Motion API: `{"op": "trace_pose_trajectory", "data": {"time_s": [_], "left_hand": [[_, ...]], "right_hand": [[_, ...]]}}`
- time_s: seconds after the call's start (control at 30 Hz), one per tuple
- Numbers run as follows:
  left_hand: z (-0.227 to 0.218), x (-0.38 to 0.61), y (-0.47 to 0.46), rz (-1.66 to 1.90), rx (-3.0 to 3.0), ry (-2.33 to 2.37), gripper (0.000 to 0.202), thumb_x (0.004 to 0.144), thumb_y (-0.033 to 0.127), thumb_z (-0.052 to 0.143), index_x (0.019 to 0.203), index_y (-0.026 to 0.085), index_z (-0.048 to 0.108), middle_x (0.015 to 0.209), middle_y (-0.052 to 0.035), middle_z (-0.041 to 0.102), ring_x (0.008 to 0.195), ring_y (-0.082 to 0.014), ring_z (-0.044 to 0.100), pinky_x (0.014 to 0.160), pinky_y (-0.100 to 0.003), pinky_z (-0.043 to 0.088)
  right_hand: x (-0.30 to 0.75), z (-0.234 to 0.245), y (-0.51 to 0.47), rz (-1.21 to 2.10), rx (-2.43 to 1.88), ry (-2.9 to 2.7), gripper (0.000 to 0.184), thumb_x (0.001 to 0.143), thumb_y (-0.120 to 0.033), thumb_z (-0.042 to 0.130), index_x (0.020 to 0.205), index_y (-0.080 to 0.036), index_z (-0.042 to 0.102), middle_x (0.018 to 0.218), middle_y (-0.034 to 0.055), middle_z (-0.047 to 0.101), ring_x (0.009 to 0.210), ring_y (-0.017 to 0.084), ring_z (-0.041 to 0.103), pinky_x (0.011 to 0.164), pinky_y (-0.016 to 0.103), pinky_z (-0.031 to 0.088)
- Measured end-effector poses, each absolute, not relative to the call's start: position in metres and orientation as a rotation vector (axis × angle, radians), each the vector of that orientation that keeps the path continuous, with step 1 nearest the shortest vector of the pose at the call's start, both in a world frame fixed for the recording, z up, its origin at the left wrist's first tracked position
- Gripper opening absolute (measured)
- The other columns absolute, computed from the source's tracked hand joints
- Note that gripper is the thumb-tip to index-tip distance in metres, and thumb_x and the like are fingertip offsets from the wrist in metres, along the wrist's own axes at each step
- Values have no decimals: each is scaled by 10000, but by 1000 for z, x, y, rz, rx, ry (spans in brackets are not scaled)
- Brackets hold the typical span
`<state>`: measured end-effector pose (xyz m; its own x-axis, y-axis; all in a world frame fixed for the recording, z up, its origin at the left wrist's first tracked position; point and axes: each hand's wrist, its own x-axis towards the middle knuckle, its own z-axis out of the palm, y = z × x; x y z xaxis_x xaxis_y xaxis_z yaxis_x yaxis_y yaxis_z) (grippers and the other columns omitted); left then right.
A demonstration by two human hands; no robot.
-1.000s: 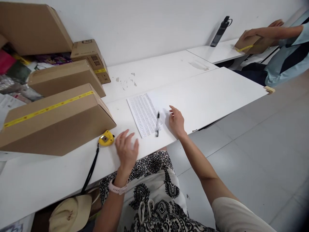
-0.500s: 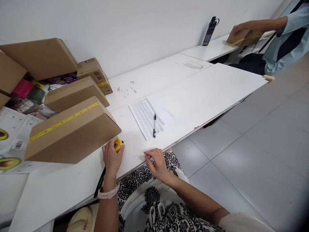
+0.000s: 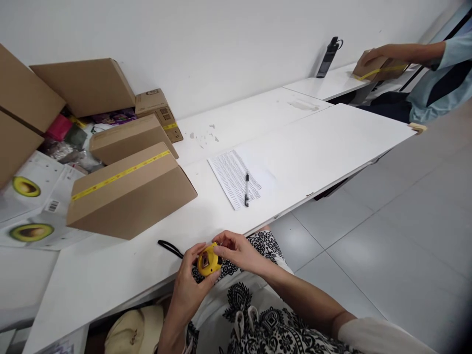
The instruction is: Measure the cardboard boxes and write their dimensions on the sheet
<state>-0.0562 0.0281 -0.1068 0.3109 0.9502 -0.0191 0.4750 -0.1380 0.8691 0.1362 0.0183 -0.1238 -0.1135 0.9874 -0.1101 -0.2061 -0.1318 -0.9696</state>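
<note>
My left hand (image 3: 190,282) grips a yellow tape measure (image 3: 207,261) between thumb and fingers, above my lap at the table's front edge. A black wrist strap (image 3: 170,248) trails from its left side onto the table. My right hand (image 3: 238,250) is closed on the right end of the tape measure, thumb across its top; whether the blade is out is hidden by the fingers. Beyond my hands, a cardboard box (image 3: 136,196) with a yellow tape strip stands on the table. Printed sheets (image 3: 230,179) lie to its right with a black pen (image 3: 247,189) on top.
An open carton (image 3: 86,86) of packaged goods, a smaller box (image 3: 158,108) and another box (image 3: 132,135) stand on the left. Along the wall is a dark bottle (image 3: 328,59). At the far right, another person's hand (image 3: 376,54) rests on a taped box (image 3: 385,69).
My left hand has brought the tape measure from beside the cardboard box back towards me. My right hand has closed onto it. The view has shifted slightly left.
</note>
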Motion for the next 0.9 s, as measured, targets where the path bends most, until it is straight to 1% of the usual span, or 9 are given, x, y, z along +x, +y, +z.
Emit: {"op": "trace_pose_trajectory", "data": {"time_s": [0.07,0.13,0.23,0.33,0.4,0.53,0.63,0.77,0.9], "left_hand": [[-101,-72,27,645,1772,1236,604,737,340,770,1292,263,545,1322,-110,651,1233,-297,611,1037,-454,481],[-97,-89,27,595,1800,1198,608,738,346,766,1299,278,542,1315,-98,668,1237,-295,617,1030,-446,496],[-89,-118,32,608,1874,1266,559,756,386,744,1276,288,567,1301,-83,680,1200,-295,641,1016,-448,508],[-76,-156,46,653,1943,1408,535,756,434,731,1242,267,580,1300,-93,669,1159,-298,655,982,-447,524],[-64,-184,60,696,1962,1511,593,717,473,743,1235,246,565,1259,-111,679,1141,-311,658,944,-448,538],[-42,-237,92,718,1906,1748,695,670,512,734,1270,223,534,1291,-123,649,1198,-329,609,998,-489,498],[-31,-258,113,683,1835,1855,697,696,495,728,1313,234,535,1250,-82,654,1205,-294,587,1032,-473,474],[-25,-260,136,637,1817,1807,646,702,482,758,1276,228,605,1192,-45,686,1181,-267,603,1043,-418,475],[-22,-253,155,638,1878,1695,647,616,536,789,1167,211,690,1244,-79,699,1186,-306,624,1023,-397,497]], "right_hand": [[132,-123,18,1557,-1029,-1039,435,763,-551,773,898,-164,626,703,-28,545,617,98,452,580,264,351],[136,-119,18,1612,-982,-1073,410,746,-521,800,834,-173,602,687,-34,536,605,93,442,569,263,338],[160,-108,26,1617,-930,-1223,312,825,-469,748,842,-195,601,673,-40,519,575,92,414,535,262,312],[204,-90,47,1423,-977,-1320,235,897,-445,672,869,-218,620,688,-28,533,573,101,418,520,272,318],[235,-79,70,1231,-1052,-1255,259,864,-458,705,830,-219,612,687,-18,546,612,115,464,569,289,383],[265,-67,122,952,-1106,-1134,344,776,-508,757,786,-199,607,668,-21,550,628,112,474,620,289,418],[247,-72,159,927,-1082,-1137,376,722,-527,772,792,-190,620,709,-17,582,661,114,508,641,279,439],[195,-87,200,962,-1019,-1162,374,680,-519,769,799,-181,665,725,-8,618,679,122,532,675,284,459],[152,-96,226,999,-958,-1083,350,654,-478,780,794,-167,705,698,-1,649,677,125,545,697,287,456]]}}
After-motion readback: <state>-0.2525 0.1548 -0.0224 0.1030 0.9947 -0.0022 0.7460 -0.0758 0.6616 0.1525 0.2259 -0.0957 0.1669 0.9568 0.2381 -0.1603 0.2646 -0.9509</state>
